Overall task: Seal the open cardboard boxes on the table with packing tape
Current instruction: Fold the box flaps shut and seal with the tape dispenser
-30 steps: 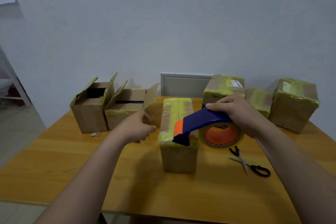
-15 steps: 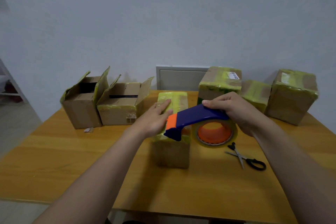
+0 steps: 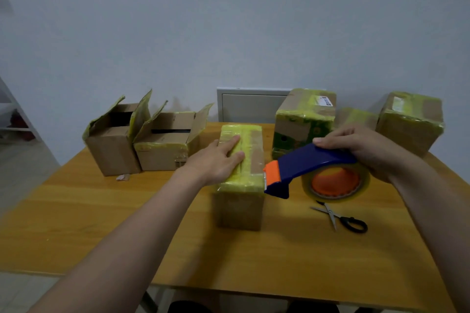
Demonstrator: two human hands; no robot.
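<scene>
Here the box (image 3: pixel 240 160) sits mid-frame, left hand (image 3: pixel 216 160) flat on its lid, fingers together; right hand (image 3: pixel 363 150) grips the dispenser (image 3: pixel 307 168) beside it. Tape may wrinkle if the box slides.

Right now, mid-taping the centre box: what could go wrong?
1. The tape dispenser has its orange cutter end at the near right edge of the centre box, close to the left hand pressing flat on top; the fingers could get nicked.
2. The scissors lie open just below the roll, easy to snag.
3. Two open boxes are still unsealed.
</scene>
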